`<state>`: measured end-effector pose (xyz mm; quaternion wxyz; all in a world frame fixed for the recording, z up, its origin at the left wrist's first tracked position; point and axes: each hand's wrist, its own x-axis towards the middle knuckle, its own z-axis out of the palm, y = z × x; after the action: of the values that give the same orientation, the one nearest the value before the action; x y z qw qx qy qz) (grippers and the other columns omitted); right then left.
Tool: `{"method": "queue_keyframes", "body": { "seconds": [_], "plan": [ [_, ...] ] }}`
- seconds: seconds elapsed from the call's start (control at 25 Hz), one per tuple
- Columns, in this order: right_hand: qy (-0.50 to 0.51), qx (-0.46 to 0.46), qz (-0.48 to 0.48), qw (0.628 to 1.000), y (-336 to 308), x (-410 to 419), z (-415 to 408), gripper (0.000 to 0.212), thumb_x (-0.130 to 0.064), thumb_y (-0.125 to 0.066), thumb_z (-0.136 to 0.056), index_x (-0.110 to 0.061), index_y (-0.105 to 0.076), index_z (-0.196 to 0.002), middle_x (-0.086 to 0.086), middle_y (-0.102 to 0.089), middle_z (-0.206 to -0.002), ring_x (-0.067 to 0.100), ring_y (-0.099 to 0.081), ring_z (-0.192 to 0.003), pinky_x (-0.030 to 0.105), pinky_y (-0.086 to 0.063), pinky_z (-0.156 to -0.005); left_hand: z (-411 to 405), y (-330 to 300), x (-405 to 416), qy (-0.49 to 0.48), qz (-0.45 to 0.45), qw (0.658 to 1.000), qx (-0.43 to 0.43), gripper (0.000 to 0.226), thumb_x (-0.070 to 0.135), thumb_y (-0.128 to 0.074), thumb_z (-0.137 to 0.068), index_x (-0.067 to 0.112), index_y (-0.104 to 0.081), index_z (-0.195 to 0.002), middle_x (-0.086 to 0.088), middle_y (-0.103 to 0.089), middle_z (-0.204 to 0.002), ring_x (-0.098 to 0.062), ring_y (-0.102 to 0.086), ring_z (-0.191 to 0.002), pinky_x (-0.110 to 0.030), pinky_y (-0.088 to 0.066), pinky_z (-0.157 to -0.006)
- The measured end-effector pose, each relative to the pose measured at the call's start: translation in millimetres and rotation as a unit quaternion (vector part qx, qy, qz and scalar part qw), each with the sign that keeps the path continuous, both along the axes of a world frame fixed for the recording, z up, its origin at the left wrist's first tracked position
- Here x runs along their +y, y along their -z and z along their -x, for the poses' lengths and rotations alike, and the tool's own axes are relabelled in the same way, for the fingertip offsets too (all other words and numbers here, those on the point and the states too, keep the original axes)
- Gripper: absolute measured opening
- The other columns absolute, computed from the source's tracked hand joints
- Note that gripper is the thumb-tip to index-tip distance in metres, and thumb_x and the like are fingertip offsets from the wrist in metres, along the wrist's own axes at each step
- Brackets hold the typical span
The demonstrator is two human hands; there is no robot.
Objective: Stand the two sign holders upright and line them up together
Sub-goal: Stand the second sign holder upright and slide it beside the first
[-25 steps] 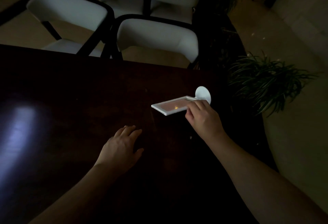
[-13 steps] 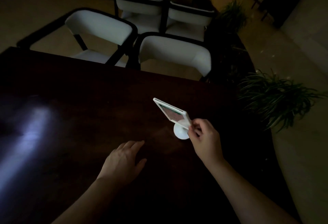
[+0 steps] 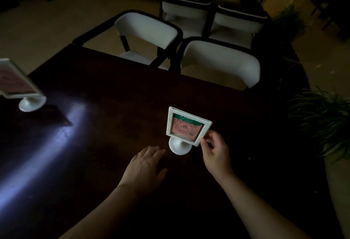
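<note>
A white sign holder (image 3: 186,127) with a pink and green card stands upright on its round base on the dark table (image 3: 117,109), right of centre. My right hand (image 3: 215,153) pinches its lower right corner. My left hand (image 3: 144,166) lies flat on the table just left of the base, fingers apart, holding nothing. A second white sign holder (image 3: 18,85) stands on its round base at the far left edge, its panel leaning and partly cut off by the frame.
Two white chairs (image 3: 221,62) with dark frames stand at the table's far side, with more chairs behind them. Potted plants (image 3: 322,121) stand off the table's right edge. A bright glare patch lies on the left of the tabletop.
The sign holder lay flat in my right hand; it has been tipped up onto its base and turned to face me. The view has shifted left, revealing the second holder.
</note>
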<state>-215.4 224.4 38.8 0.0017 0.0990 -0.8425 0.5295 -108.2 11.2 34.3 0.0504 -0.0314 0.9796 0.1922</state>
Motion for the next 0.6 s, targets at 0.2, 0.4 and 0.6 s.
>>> {"method": "queue_keyframes", "body": {
  "seconds": [0.2,0.4,0.6],
  "plan": [
    [-0.014,-0.026,0.064,0.998,6.1,-9.9,-1.9,0.022,-0.010,-0.065,-0.093,-0.021,-0.060,-0.112,-0.003,-0.067,-0.110,-0.010,-0.061,-0.100,0.009,-0.049,-0.076,3.5,7.4,1.6,0.010,0.018,1.000,-0.014,0.069,0.054,-0.055,-0.089,0.033,-0.029,-0.149,0.001,-0.031,-0.158,-0.023,-0.019,-0.148,-0.045,-0.027,-0.116],
    [0.013,-0.047,-0.050,0.998,22.1,3.6,-20.4,0.033,-0.028,-0.062,-0.094,-0.019,-0.058,-0.126,-0.007,-0.061,-0.122,0.005,-0.059,-0.113,0.021,-0.049,-0.090,15.6,13.3,11.4,0.029,0.029,0.998,-0.052,0.076,0.053,-0.054,-0.090,0.028,-0.019,-0.153,0.000,-0.016,-0.163,-0.026,0.002,-0.151,-0.053,-0.013,-0.119],
    [-0.139,-0.051,-0.269,0.952,39.1,5.0,-37.2,0.044,-0.055,-0.039,-0.098,-0.036,-0.048,-0.137,-0.014,-0.042,-0.146,0.007,-0.031,-0.140,0.027,-0.034,-0.106,26.1,28.0,20.6,0.044,0.058,0.994,-0.077,0.084,0.063,-0.042,-0.091,0.027,0.000,-0.155,0.001,0.010,-0.165,-0.026,0.022,-0.147,-0.060,-0.002,-0.117]
  ]
}}
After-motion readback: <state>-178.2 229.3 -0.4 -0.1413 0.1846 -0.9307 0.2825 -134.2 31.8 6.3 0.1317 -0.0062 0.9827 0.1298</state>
